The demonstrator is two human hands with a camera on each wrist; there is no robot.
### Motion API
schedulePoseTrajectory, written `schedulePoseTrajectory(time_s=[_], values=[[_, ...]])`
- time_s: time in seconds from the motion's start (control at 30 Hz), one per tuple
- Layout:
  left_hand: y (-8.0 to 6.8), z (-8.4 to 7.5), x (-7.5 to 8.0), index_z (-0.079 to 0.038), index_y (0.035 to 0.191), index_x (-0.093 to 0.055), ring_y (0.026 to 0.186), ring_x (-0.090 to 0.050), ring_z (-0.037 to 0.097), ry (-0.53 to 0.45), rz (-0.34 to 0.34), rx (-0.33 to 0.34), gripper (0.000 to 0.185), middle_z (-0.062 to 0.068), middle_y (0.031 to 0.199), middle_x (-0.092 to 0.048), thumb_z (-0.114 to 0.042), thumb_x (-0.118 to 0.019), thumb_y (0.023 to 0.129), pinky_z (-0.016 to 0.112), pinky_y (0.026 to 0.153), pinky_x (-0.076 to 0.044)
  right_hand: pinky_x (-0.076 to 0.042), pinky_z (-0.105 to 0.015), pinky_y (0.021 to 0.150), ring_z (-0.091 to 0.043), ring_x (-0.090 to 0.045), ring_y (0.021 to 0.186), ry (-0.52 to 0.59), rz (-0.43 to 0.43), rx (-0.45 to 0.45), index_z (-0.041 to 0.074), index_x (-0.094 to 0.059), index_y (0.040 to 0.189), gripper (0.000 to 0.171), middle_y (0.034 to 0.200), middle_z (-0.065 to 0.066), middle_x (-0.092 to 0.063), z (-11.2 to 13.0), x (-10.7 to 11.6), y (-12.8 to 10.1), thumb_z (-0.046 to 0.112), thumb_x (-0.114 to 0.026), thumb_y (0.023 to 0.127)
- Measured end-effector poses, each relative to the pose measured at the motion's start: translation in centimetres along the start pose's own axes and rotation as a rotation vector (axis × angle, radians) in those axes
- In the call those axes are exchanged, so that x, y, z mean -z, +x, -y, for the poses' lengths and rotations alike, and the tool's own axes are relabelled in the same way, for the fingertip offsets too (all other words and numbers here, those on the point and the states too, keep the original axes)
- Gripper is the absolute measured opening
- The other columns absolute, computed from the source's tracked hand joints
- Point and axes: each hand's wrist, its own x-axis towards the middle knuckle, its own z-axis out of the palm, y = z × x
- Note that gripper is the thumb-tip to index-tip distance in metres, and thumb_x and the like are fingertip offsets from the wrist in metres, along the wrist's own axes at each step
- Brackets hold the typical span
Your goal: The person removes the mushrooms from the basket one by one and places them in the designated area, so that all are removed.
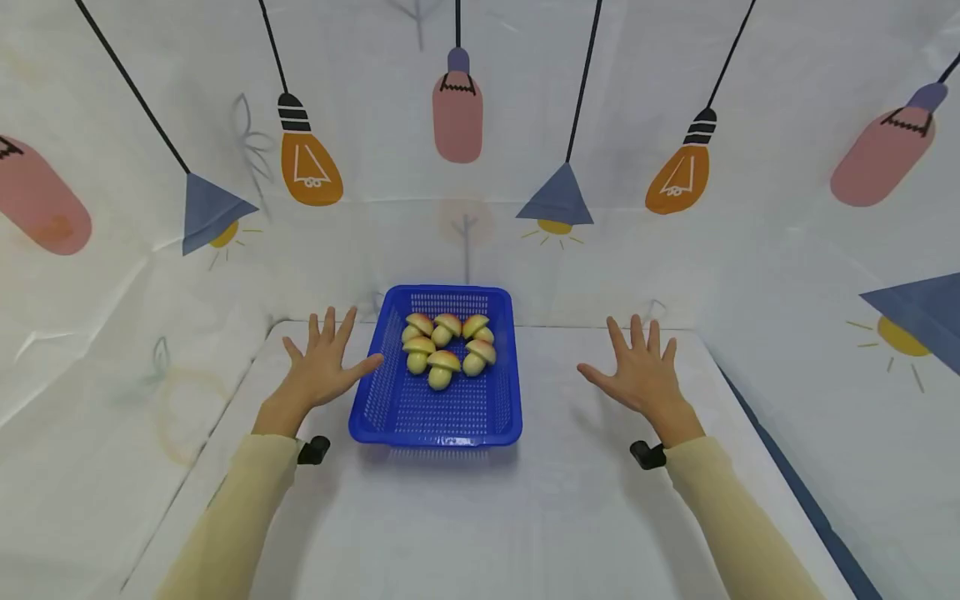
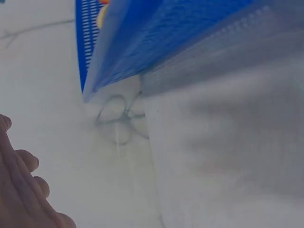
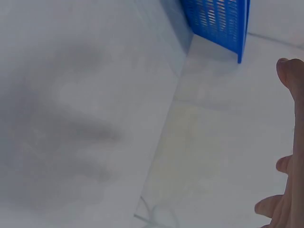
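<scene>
A blue plastic basket (image 1: 442,425) stands on the white table, left of the middle in the head view. Inside it, toward its far half, several toy mushrooms (image 1: 443,368) with yellow-orange caps and pale stems lie in a loose ring. My left hand (image 1: 322,371) is spread at the basket's left side, its thumb overlapping the rim in the head view. My right hand (image 1: 639,373), fingers also spread, hovers to the right of the basket and well apart from it. Neither hand holds anything. The left wrist view catches the basket's side (image 2: 137,42) close by.
White sheeting printed with hanging lamps and bulbs (image 1: 311,171) closes off the back and sides. The white table (image 1: 562,517) extends in front of the basket and to its right. A dark blue strip (image 1: 795,483) runs along the table's right edge.
</scene>
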Motion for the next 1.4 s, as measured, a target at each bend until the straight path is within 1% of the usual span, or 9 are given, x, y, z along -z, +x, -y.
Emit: schedulePoseTrajectory(time_s=[0.13, 0.23, 0.47, 0.57, 0.73, 0.9, 1.07, 1.2, 1.4], values=[[-0.6, 0.4, -0.6, -0.021, 0.166, 0.007, 0.152, 0.019, 0.054, -0.156, -0.033, -0.001, 0.101, 0.025, 0.170, 0.012, -0.069, -0.047, 0.097, 0.085, 0.104, 0.016, -0.001, -0.083, 0.112, -0.063, -0.002, 0.151, 0.000, 0.001, 0.001, 0.011, -0.018, 0.165, 0.110, 0.166, -0.036, -0.008, 0.1, -0.2, 0.0, 0.082, -0.048, 0.088], [-1.1, 0.6, -1.6, -0.021, 0.167, 0.005, 0.153, 0.018, 0.053, -0.242, -0.040, -0.001, 0.099, 0.025, 0.171, 0.008, -0.065, -0.050, 0.098, 0.085, 0.106, 0.014, -0.002, -0.083, 0.112, -0.063, -0.003, 0.151, 0.002, -0.002, 0.010, 0.011, -0.019, 0.165, 0.109, 0.166, -0.036, -0.009, 0.3, -0.4, 0.0, 0.082, -0.049, 0.087], [-1.8, 1.3, -4.0, -0.024, 0.166, 0.007, 0.155, 0.018, 0.049, -0.359, 0.011, 0.017, 0.096, 0.022, 0.172, 0.008, -0.062, -0.051, 0.100, 0.082, 0.111, 0.010, -0.004, -0.083, 0.112, -0.063, -0.003, 0.151, 0.064, -0.001, 0.034, 0.011, -0.020, 0.165, 0.108, 0.167, -0.035, -0.010, 1.3, -1.0, 0.0, 0.080, -0.052, 0.088], [-2.0, 1.5, -4.8, -0.023, 0.166, 0.007, 0.155, 0.016, 0.050, -0.375, 0.031, 0.029, 0.095, 0.022, 0.172, 0.006, -0.061, -0.050, 0.101, 0.082, 0.112, 0.006, -0.006, -0.083, 0.112, -0.063, -0.003, 0.151, 0.110, 0.025, 0.031, 0.011, -0.018, 0.165, 0.108, 0.167, -0.035, -0.010, 1.6, -1.2, 0.1, 0.080, -0.051, 0.089], [-2.0, 1.7, -5.7, -0.025, 0.166, 0.007, 0.156, 0.013, 0.049, -0.401, 0.056, 0.048, 0.094, 0.016, 0.174, 0.000, -0.061, -0.050, 0.101, 0.080, 0.115, 0.002, -0.009, -0.082, 0.113, -0.061, -0.003, 0.152, 0.190, 0.046, 0.030, 0.011, -0.016, 0.166, 0.106, 0.167, -0.034, -0.011, 2.1, -1.4, 0.2, 0.076, -0.052, 0.091], [-2.1, 1.5, -6.3, -0.024, 0.166, 0.008, 0.156, 0.008, 0.052, -0.403, 0.084, 0.061, 0.095, 0.020, 0.173, -0.003, -0.063, -0.048, 0.100, 0.079, 0.115, -0.001, -0.011, -0.080, 0.115, -0.060, -0.004, 0.152, 0.277, 0.070, 0.041, 0.010, -0.015, 0.166, 0.104, 0.168, -0.032, -0.010, 2.6, -1.5, 0.6, 0.073, -0.053, 0.093], [-2.2, 1.1, -6.5, -0.024, 0.167, 0.003, 0.155, 0.004, 0.055, -0.403, 0.085, 0.041, 0.090, 0.019, 0.173, -0.007, -0.058, -0.048, 0.101, 0.082, 0.113, 0.001, -0.013, -0.077, 0.116, -0.059, -0.006, 0.153, 0.303, 0.084, 0.049, 0.010, -0.015, 0.166, 0.104, 0.169, -0.030, -0.012, 3.4, -1.8, 1.2, 0.074, -0.052, 0.092], [-2.2, 1.3, -6.6, -0.026, 0.167, -0.003, 0.154, 0.003, 0.057, -0.377, 0.088, 0.023, 0.085, 0.017, 0.173, -0.010, -0.057, -0.048, 0.102, 0.084, 0.111, 0.002, -0.015, -0.076, 0.117, -0.058, -0.009, 0.153, 0.299, 0.083, 0.078, 0.012, -0.016, 0.166, 0.104, 0.169, -0.029, -0.014, 4.8, -1.8, 2.1, 0.074, -0.053, 0.092], [-1.8, 1.4, -6.8, -0.026, 0.167, -0.005, 0.153, 0.002, 0.059, -0.349, 0.132, 0.031, 0.084, 0.020, 0.172, -0.012, -0.060, -0.046, 0.102, 0.085, 0.109, 0.003, -0.020, -0.074, 0.117, -0.055, -0.014, 0.154, 0.315, 0.102, 0.125, 0.013, -0.016, 0.166, 0.103, 0.169, -0.027, -0.016, 7.2, -1.3, 3.4, 0.072, -0.056, 0.092]])
